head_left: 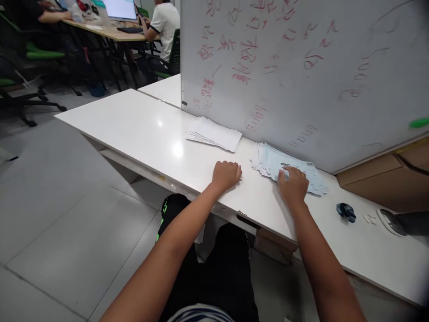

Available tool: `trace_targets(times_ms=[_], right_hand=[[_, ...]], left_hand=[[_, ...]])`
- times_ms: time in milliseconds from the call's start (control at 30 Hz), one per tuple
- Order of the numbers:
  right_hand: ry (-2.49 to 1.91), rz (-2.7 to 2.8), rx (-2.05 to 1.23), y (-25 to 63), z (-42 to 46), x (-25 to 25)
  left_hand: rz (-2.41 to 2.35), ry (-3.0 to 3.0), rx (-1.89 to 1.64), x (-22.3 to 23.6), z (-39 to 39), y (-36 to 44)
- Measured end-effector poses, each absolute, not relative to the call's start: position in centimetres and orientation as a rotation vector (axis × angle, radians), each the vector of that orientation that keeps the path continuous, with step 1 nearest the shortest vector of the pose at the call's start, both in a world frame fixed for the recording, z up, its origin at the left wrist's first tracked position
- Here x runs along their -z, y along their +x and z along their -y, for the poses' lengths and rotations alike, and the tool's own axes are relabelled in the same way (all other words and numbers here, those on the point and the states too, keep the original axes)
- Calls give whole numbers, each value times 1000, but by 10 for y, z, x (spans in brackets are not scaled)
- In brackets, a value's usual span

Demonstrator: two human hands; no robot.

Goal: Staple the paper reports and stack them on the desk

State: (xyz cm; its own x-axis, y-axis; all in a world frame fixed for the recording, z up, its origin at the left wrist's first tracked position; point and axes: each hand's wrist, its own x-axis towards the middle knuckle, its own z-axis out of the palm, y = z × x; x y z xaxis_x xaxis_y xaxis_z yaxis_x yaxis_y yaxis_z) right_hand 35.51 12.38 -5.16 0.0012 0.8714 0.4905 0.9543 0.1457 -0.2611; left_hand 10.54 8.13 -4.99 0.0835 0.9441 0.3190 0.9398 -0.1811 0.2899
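Note:
My left hand (227, 175) rests on the white table, its fingers curled into a fist; whatever it may hold is hidden. To its right, my right hand (294, 184) touches the near edge of a fanned pile of pale blue printed papers (271, 160). The thumb of that hand stands apart from the bent fingers, and no sheet is lifted. Beyond my left hand lies a second stack of white sheets (217, 134), blank side up and slightly spread.
A whiteboard (288, 67) with red writing stands along the table's far side. Towards the right are a dark scrunched hair tie (346, 212), small white pieces (369, 219), a dark cylindrical object (412, 222) and a cardboard box (372, 179). People sit at a desk (124, 36) behind.

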Motion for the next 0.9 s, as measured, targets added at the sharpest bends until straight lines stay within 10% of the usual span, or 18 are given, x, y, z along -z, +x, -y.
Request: trace_targets(times_ms=[900], right_hand=[[-2071, 1468, 13, 402, -116, 70]], left_hand=[[-2147, 2316, -558, 46, -85, 109]])
